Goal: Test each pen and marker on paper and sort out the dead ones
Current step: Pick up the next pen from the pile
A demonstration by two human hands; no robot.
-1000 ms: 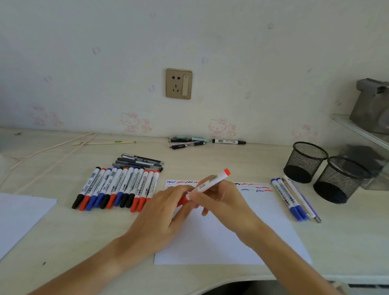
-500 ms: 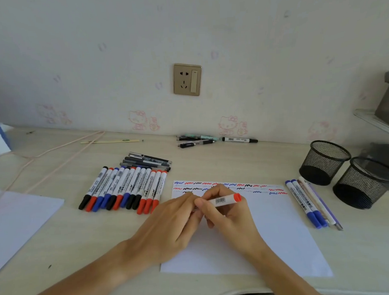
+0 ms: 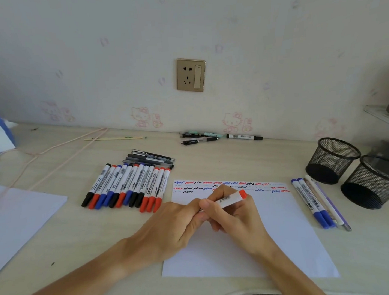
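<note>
My right hand [image 3: 234,217] grips a white marker with a red end [image 3: 232,197] above the test paper [image 3: 282,237], which carries rows of red, blue and black squiggles along its top. My left hand [image 3: 172,226] pinches the marker's near end, where the cap is hidden under my fingers. A row of several capped markers [image 3: 126,188] in black, red and blue lies left of the paper, with dark pens [image 3: 151,159] behind it. Two blue markers and thin pens [image 3: 318,203] lie right of the paper.
Two black mesh cups [image 3: 332,159] [image 3: 373,182] stand at the right. A few pens and a black marker [image 3: 220,137] lie by the wall under the socket [image 3: 191,75]. A second white sheet [image 3: 18,219] lies at the left, with a cable [image 3: 55,153] behind it.
The marker tipped from pointing up-right to nearly level, and both hands came down closer to the paper. The camera view shifted slightly.
</note>
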